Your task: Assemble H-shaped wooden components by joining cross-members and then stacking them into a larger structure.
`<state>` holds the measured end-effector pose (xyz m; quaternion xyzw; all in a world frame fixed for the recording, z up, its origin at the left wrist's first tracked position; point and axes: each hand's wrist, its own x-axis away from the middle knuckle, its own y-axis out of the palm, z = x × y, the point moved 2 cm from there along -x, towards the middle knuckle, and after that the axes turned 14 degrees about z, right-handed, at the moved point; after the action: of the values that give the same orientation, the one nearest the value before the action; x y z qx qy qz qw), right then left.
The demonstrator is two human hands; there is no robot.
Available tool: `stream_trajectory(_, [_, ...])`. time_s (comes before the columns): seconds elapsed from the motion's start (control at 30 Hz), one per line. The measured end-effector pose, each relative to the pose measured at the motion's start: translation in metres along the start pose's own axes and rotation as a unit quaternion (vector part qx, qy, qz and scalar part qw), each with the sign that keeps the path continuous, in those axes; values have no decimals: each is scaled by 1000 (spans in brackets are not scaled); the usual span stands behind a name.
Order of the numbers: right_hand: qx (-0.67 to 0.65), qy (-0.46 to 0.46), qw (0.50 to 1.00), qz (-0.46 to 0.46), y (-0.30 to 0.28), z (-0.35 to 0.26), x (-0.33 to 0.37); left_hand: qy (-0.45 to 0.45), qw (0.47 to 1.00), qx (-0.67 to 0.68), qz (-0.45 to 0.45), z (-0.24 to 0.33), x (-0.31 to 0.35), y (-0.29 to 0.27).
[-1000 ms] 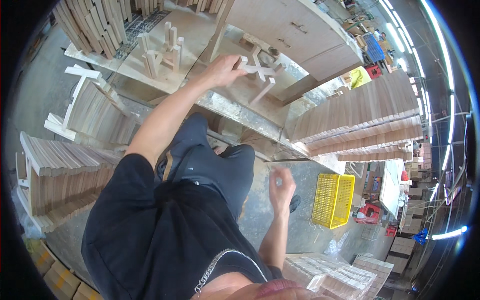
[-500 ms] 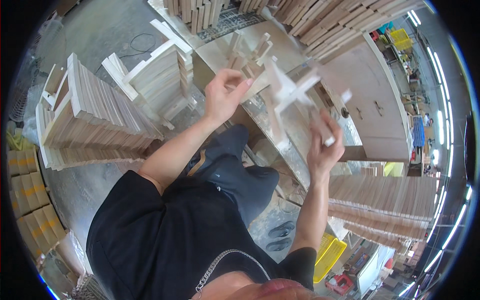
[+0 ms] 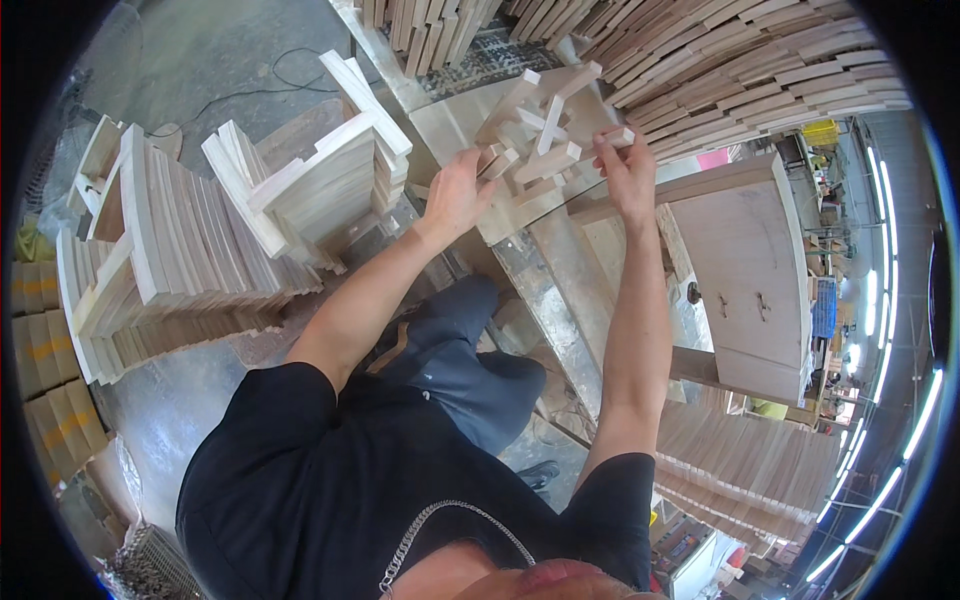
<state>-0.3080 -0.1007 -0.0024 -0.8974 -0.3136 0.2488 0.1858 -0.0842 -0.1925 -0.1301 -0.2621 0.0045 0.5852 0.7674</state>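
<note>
Several pale wooden frame pieces (image 3: 545, 135) with crossing bars lie heaped on the worktable beyond my knees. My right hand (image 3: 630, 180) is closed on the end of a wooden bar (image 3: 618, 137) at the right of the heap, thumb and fingers pinching it. At the left of the heap, my left hand (image 3: 456, 198) curls its fingers round the end of another wooden bar (image 3: 498, 162). How these two bars join within the heap is hard to make out.
Tall stacks of curved wooden parts (image 3: 180, 220) and joined frames (image 3: 325, 180) stand on my left. Long wooden strips (image 3: 720, 65) are piled at the back right. A wooden panel machine table (image 3: 740, 250) is at my right, with another stack (image 3: 745, 450) nearer me.
My right hand has moved forward, bringing the wooden frame it swung in the air onto the heap. My left hand, apart from the wood before, now grips a bar end.
</note>
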Motion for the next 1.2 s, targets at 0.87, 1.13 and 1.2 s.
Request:
stream_trajectory(0.87, [78,-40,995,39,50,48,82,12,1000,6,21,8,21,5])
stream_trajectory(1.13, [34,-216,970,109,13,-130,140,145,969,197,-42,79,149,-150])
stream_trajectory(1.2, [-70,-285,955,40,25,-198,154,302,935,175,65,114,154,-226])
